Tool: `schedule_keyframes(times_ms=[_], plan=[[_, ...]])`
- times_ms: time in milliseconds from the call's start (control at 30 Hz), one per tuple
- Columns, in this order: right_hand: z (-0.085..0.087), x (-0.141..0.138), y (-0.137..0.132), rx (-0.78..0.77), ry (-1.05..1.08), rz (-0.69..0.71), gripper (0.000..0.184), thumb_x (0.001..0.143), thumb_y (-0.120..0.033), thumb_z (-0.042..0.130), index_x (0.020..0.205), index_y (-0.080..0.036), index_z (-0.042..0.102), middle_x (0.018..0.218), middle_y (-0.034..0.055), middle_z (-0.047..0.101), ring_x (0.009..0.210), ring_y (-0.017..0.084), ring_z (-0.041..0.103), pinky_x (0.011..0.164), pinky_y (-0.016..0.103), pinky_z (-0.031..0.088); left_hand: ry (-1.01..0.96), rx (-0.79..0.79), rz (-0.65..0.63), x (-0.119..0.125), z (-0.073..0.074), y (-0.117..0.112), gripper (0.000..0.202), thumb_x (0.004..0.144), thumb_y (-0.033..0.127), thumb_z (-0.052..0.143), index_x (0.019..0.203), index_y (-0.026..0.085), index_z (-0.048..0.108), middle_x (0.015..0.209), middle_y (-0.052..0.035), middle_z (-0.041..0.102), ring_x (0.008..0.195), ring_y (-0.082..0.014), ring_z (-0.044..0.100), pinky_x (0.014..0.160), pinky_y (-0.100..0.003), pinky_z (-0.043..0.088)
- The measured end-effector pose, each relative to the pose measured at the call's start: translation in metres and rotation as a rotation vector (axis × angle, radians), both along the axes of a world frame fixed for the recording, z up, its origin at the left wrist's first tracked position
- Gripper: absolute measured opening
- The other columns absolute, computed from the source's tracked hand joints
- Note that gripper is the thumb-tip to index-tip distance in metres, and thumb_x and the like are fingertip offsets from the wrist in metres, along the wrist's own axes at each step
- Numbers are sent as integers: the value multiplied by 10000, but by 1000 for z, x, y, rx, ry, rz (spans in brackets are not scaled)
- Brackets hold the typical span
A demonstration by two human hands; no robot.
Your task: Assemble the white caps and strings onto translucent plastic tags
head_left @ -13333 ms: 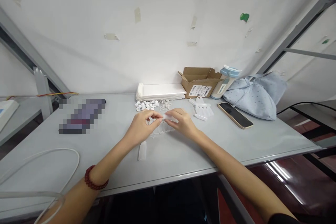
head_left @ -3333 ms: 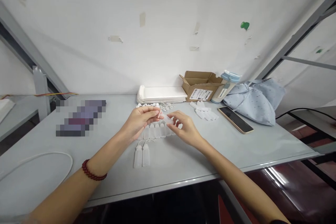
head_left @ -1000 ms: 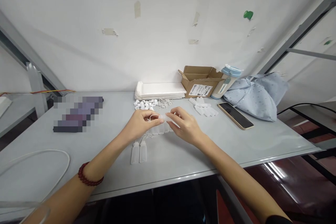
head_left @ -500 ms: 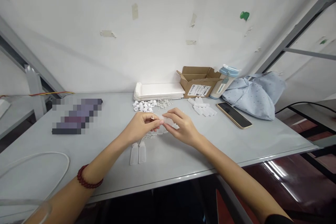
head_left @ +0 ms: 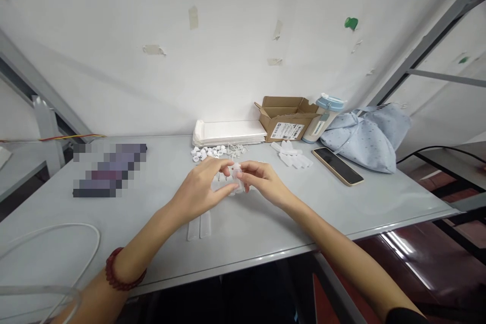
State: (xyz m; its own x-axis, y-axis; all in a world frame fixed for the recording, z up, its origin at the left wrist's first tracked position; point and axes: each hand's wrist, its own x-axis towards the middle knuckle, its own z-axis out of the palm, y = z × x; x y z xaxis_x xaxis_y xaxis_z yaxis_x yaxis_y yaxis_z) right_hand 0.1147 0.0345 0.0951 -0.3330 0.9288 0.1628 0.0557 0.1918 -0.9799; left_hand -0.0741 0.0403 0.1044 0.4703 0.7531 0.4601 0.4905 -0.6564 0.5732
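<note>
Both my hands meet over the middle of the grey table (head_left: 341, 207). My right hand (head_left: 261, 182) holds a small translucent plastic bottle (head_left: 237, 178) upright, fingers wrapped round it. My left hand (head_left: 203, 190) pinches at the bottle's top with thumb and forefinger; what is between them is too small to name. Behind my hands stands a row of small bottles, mostly hidden. Two finished bottles (head_left: 199, 225) lie flat by my left wrist. White caps (head_left: 210, 152) are scattered further back, and more empty bottles (head_left: 292, 157) lie to the right.
A stack of white trays (head_left: 230, 132), an open cardboard box (head_left: 286, 117), a blue-lidded drink bottle (head_left: 322, 116), a phone (head_left: 337, 165) and a blue cloth bag (head_left: 364, 136) line the back right. A clear tube (head_left: 49, 233) loops at the left. The table's front edge is near.
My right hand has turned the small bottle upright and my left hand has shifted onto its top. The two flat bottles stay where they were.
</note>
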Motion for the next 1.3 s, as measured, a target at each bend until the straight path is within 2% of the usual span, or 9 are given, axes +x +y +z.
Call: schedule_keyframes(times_ms=[133,333,500,667,767,967,1100,1200,1300], plan=[[-1,1,0,-32,-17,10,233,811,-369,601,897,-160,655,741,-2,589,570,88,504,594,255,457,100,78,-28,0,-4,-3,524,784,350,641,1256,238,442,925,-37,603,913,-226,548,769,-348,450],[-2,0,0,-55,36,52,205,824,-331,589,907,-155,654,853,18,610,571,73,497,616,249,439,206,241,-52,2,-5,-1,380,815,301,622,1160,196,501,887,-52,585,868,-228,529,759,-355,445],[-4,0,3,-90,73,39,208,809,-341,601,881,-157,668,758,1,590,561,77,500,599,242,441,191,389,-56,2,-6,-2,335,836,207,596,1160,172,517,923,-67,600,883,-224,530,755,-357,464],[-7,0,4,-110,106,18,238,791,-360,620,920,-162,652,709,-13,570,549,80,508,584,243,444,152,430,-34,2,-5,-2,311,819,201,622,1122,160,563,1062,-109,578,985,-240,524,809,-380,485],[-5,-1,3,-97,84,11,265,793,-365,617,962,-161,642,687,-18,566,549,85,516,588,247,452,129,453,-85,2,-4,-1,332,828,178,610,1154,166,545,1143,-110,587,1057,-240,516,890,-405,470],[-2,-1,2,-72,14,-7,279,794,-373,618,946,-139,633,711,-1,595,557,89,530,589,248,461,111,444,-116,3,-5,2,374,823,195,627,1182,163,526,1150,-109,616,1072,-241,518,918,-432,463],[-1,0,1,-67,-47,14,281,812,-390,597,906,-128,636,616,-20,560,524,85,527,535,221,441,89,382,-123,1,-4,0,384,793,215,665,1153,149,549,1113,-107,626,1059,-241,519,910,-427,465],[0,1,-2,-124,-100,98,312,831,-430,558,829,-125,618,593,-20,553,466,84,537,449,200,402,87,299,-131,-5,-5,-7,404,770,245,693,1141,154,563,1101,-98,631,1064,-241,513,908,-418,468],[2,0,-8,-162,-184,237,350,848,-457,527,783,-123,611,670,9,607,437,74,542,416,191,388,103,223,-127,-15,-11,-23,411,780,263,680,1162,177,555,1129,-90,623,1086,-239,503,903,-408,474]])
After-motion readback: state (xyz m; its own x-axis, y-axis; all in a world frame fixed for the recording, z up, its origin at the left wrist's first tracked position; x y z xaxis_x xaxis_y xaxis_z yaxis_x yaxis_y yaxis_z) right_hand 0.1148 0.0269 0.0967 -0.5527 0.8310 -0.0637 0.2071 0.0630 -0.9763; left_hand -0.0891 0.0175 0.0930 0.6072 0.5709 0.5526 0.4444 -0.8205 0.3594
